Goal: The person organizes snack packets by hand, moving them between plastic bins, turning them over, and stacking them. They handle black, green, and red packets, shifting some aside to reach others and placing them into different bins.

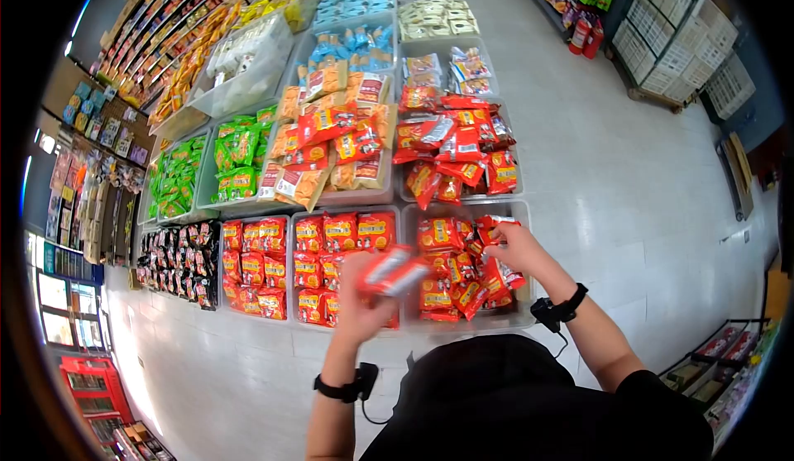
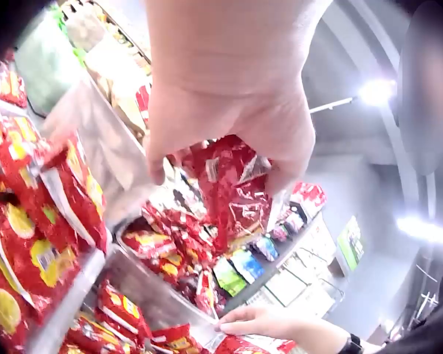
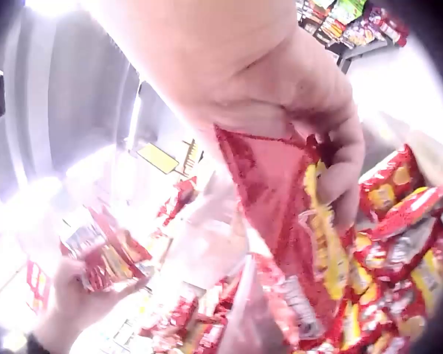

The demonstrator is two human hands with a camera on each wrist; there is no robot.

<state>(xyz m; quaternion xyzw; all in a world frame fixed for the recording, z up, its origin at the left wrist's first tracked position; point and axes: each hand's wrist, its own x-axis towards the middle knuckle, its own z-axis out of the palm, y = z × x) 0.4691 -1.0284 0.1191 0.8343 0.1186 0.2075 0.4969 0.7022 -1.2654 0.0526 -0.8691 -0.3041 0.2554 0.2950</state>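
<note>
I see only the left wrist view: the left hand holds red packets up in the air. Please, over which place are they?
Observer: In the head view, the left hand holds the red packets raised just left of the front right bin, above its left wall.
Operator: Thank you. At my lower edge I see the right hand, but does it hold anything?
Observer: Yes. In the right wrist view, the right hand grips a red-and-yellow packet over that same bin.

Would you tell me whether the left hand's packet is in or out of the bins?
Out: the left hand holds the packet lifted above the bins.
</note>
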